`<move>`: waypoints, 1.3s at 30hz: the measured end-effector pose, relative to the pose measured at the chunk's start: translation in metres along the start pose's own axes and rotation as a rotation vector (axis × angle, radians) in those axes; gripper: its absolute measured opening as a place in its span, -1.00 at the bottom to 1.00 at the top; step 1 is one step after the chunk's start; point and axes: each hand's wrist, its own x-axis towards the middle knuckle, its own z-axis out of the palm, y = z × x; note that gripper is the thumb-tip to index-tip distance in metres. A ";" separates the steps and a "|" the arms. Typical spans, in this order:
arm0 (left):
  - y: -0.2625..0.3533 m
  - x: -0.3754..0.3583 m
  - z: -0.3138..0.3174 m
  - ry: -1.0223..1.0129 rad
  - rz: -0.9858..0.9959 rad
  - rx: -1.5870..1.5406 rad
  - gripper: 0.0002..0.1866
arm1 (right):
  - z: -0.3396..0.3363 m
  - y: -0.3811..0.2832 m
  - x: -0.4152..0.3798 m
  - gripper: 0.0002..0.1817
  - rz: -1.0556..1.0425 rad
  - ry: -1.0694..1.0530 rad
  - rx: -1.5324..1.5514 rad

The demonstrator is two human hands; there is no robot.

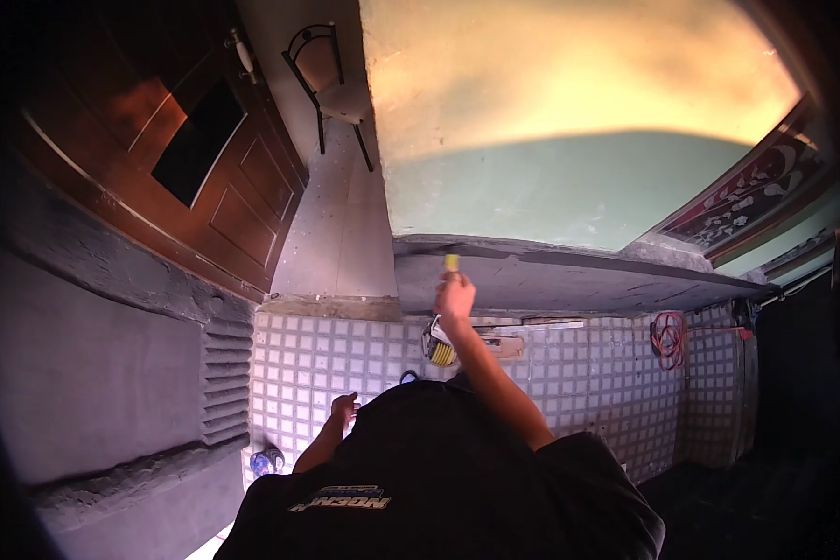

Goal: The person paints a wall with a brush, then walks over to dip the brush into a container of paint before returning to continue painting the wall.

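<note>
My right hand is closed around a paintbrush with a yellow band. Its dark bristle end meets the dark grey strip along the top of the low grey wall base. Off to the side, my left hand hangs above the tiled floor with fingers apart, holding nothing. Below my right forearm, partly hidden, stands a white container with a yellow-and-black striped part. Beside it on the floor lies a flat wooden piece.
A pale green wall rises above the base. On the left are a brown door, a chair beyond the doorway, and a doorway step. A coiled red cable and a plastic bottle are on the tiled floor.
</note>
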 end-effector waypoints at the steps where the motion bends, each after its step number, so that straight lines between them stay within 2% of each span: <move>1: 0.004 -0.003 0.000 0.002 0.003 0.007 -0.63 | 0.010 -0.001 -0.007 -0.78 0.046 -0.061 -0.062; 2: 0.012 -0.019 0.006 0.006 0.021 0.051 -0.61 | 0.012 0.001 -0.008 -0.78 0.046 -0.058 -0.055; 4: 0.027 -0.044 0.016 0.033 0.046 0.117 -0.57 | 0.012 0.004 -0.007 -0.77 0.072 -0.468 -0.304; 5: 0.030 -0.048 0.016 0.032 0.046 0.121 -0.57 | 0.010 0.003 -0.005 -0.77 0.072 -0.464 -0.301; 7: 0.037 -0.055 0.018 0.023 0.070 0.162 -0.58 | -0.003 -0.004 0.000 -0.76 0.082 -0.323 -0.205; 10: 0.036 -0.051 0.017 0.033 0.061 0.191 -0.58 | -0.044 -0.023 0.017 -0.74 0.001 -0.156 -0.222; 11: 0.034 -0.047 0.015 0.030 0.060 0.195 -0.58 | -0.063 -0.021 0.030 -0.75 -0.084 -0.086 -0.285; 12: 0.031 -0.043 0.013 0.025 0.041 0.185 -0.59 | -0.081 -0.028 0.035 -0.76 -0.066 -0.057 -0.285; 15: 0.009 -0.003 -0.001 -0.008 0.039 0.131 -0.61 | -0.127 -0.047 0.040 -0.77 0.011 0.149 -0.105; 17: 0.003 0.016 -0.010 -0.081 0.022 0.035 -0.63 | -0.148 -0.047 0.050 -0.76 -0.145 0.367 0.019; 19: 0.003 0.019 -0.014 -0.106 -0.009 0.100 -0.66 | -0.162 -0.046 0.060 -0.77 -0.173 0.545 0.173; 21: 0.003 0.016 -0.009 -0.022 0.086 0.094 -0.64 | -0.154 -0.051 0.057 -0.79 -0.131 0.481 0.103; 23: 0.003 0.019 -0.008 -0.031 0.071 0.102 -0.61 | -0.130 -0.042 0.055 -0.77 -0.162 0.350 0.066; 26: 0.008 0.007 -0.003 -0.037 0.046 0.127 -0.59 | -0.093 -0.032 0.032 -0.76 -0.106 0.100 0.028; 29: 0.019 -0.009 0.007 -0.024 0.019 0.128 -0.60 | -0.086 -0.037 0.014 -0.77 0.043 -0.284 -0.084; 30: 0.022 -0.015 0.010 -0.010 0.000 0.103 -0.60 | -0.089 -0.036 0.015 -0.77 0.046 -0.282 -0.081; 33: 0.032 -0.034 0.015 0.003 0.025 0.084 -0.60 | -0.110 -0.050 0.023 -0.78 -0.015 -0.099 -0.145; 39: 0.022 -0.029 0.002 0.034 -0.004 0.122 -0.62 | -0.158 -0.068 0.048 -0.79 -0.112 0.312 0.087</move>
